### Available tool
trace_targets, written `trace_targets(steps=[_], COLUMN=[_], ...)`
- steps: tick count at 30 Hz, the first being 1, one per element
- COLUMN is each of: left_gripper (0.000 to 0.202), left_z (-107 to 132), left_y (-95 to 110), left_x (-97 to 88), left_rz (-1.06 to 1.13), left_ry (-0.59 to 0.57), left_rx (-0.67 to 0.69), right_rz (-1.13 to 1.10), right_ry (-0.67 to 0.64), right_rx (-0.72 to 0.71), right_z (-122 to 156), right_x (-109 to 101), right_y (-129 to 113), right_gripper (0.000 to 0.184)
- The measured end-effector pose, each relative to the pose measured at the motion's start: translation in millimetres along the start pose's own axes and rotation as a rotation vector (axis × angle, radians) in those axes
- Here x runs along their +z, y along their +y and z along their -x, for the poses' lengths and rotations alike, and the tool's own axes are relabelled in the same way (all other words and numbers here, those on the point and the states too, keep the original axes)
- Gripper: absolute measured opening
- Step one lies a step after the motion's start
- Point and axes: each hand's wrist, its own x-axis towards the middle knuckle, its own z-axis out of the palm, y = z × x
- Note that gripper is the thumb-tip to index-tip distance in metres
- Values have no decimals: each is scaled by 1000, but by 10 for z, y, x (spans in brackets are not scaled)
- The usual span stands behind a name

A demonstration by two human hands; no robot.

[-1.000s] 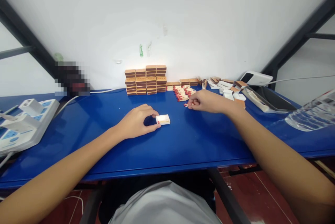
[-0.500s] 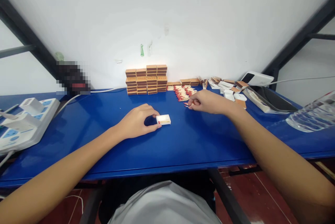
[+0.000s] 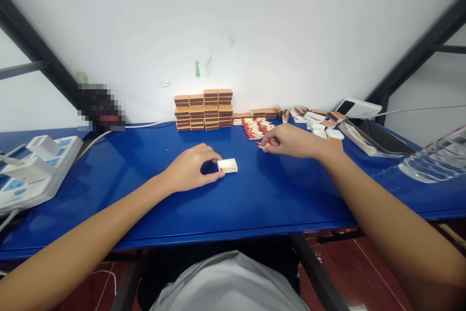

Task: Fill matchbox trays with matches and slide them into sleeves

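Observation:
A white matchbox tray (image 3: 228, 165) lies on the blue table, with a few matches along its near side. My left hand (image 3: 192, 168) grips the tray's left end between thumb and fingers. Farther right, my right hand (image 3: 278, 139) is closed in a pinch on several matches (image 3: 260, 145), their red heads sticking out to the left. Just behind it lies a pile of loose matches (image 3: 255, 128), red heads mostly leftward. My palm and curled fingers hide part of the pinched matches.
Stacked matchboxes (image 3: 204, 112) stand against the wall, with more boxes (image 3: 264, 113) lying behind the pile. Empty trays and sleeves (image 3: 316, 122) are heaped at right, near a white device (image 3: 358, 108) and a clear plastic bottle (image 3: 433, 163). A power strip (image 3: 54, 175) sits at left.
Almost nothing differs. My left hand stays on the tray, and my right hand keeps its pinch on the matches beside the pile with at most a slight finger shift.

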Motion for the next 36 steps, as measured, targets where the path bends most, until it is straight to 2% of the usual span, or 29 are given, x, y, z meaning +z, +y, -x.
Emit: trace_targets(steps=[9,14,19,23,27,30,33,36], left_gripper=[25,25,26,24,25,25,25,25], left_z=[-1,-7,-15,-18,-15,-14,-14,-14], left_y=[21,32,48,59,54,51,52,50], left_x=[-11,-12,14,39,36,26,22,22], left_rz=[4,-1,8,11,10,7,2,1], left_ry=[3,1,16,30,19,9,16,17], left_rx=[-2,5,-18,-39,-44,-45,-33,-27], right_rz=[-43,-68,-179,-214,-97,-38,-50,-62], right_ry=[3,-14,19,72,82,29,-47,-65], right_rx=[67,28,-65,-161,-85,-23,-38,-52], right_z=[-62,-64,-34,-26,10,45,52,30], right_x=[93,124,148,195,162,119,117,146], right_y=[26,-3,-211,-411,-450,-411,-383,-376], right_gripper=[21,17,25,21,25,30,25,20])
